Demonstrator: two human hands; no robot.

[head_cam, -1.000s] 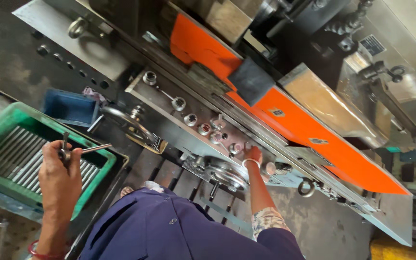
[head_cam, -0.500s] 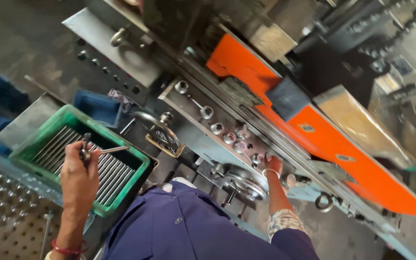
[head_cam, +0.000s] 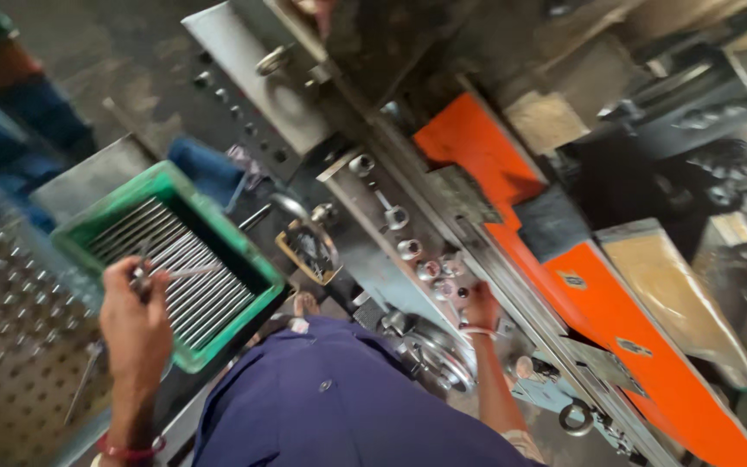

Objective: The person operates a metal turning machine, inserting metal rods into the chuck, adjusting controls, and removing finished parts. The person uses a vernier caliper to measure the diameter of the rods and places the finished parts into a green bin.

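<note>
Left hand [head_cam: 136, 324] is closed around a few thin metal rods [head_cam: 170, 273], pinched between thumb and fingers, held just above the green crate [head_cam: 244, 259]. The rod tips stick out to the right over the crate, so the bundle is probably gripped near one end to keep the free length clear of the crate wall.

The crate holds a layer of the same rods [head_cam: 175, 277], all lying parallel. It sits right beside the machine on the person's left, within arm's reach, likely placed there so stock can be picked without stepping away.

Right hand [head_cam: 477, 307] rests on the machine's grey control panel [head_cam: 391, 233], fingers curled against a cluster of round knobs [head_cam: 430, 270]. I cannot tell whether it grips one or just touches them; blur hides the fingertips.

A handwheel [head_cam: 443, 367] sits just below that hand, near the person's blue shirt [head_cam: 339, 406]. An orange guard [head_cam: 555, 259] runs diagonally along the machine past the panel. A small brass-rimmed tray [head_cam: 309, 251] with dark bits lies between crate and panel. A perforated metal plate [head_cam: 10, 346] lies left of the crate, under the left forearm.
</note>
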